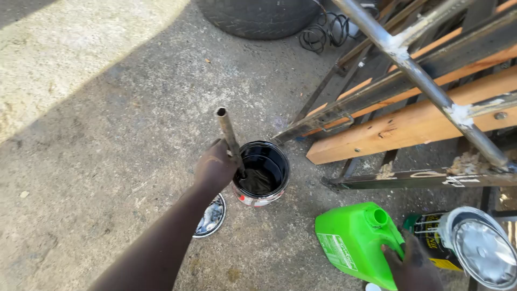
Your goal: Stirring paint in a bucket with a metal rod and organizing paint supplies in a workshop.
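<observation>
My left hand [214, 168] grips a thin metal tube [226, 129] that stands tilted in an open can [262, 172] of black paint on the concrete ground. The tube's lower end is down in the black liquid. At the lower right, my right hand [412, 264] rests on a bright green plastic jug [355, 241] with an open spout, holding it near its handle side.
The can's round lid [211, 216] lies on the ground under my left arm. A closed tin with a silver lid [476, 245] stands right of the jug. Welded metal frames [425, 81] and wooden planks [414, 126] fill the right. A tyre [258, 16] and coiled wire [326, 29] lie at the top.
</observation>
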